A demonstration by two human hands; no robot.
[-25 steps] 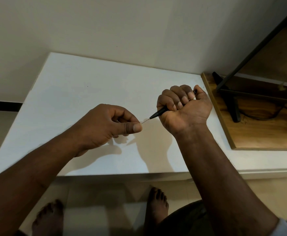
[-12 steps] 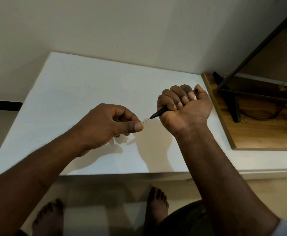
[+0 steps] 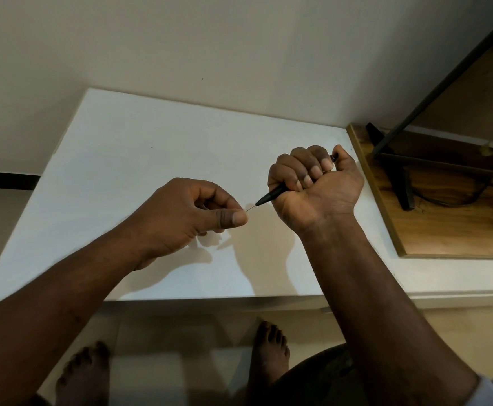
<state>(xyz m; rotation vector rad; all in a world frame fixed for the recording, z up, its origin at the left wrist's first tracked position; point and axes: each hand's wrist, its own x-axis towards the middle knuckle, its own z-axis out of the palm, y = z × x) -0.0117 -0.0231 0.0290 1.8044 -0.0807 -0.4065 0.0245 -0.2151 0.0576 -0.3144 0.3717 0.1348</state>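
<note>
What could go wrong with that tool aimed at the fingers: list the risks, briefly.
1. The tool points its thin tip into the pinch of the left hand. A push from the right hand could prick the thumb.
2. The right hand's fist grip likely gives coarse control, so the tip may slip or bend.
3. Both hands hover above the table. Anything tiny in the pinch, hidden here, could drop.

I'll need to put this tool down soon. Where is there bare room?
The white tabletop is bare from the wall to the left hand and black tool, and along its near edge. Crowded: the wooden board at right, with a black stand and cable.
</note>
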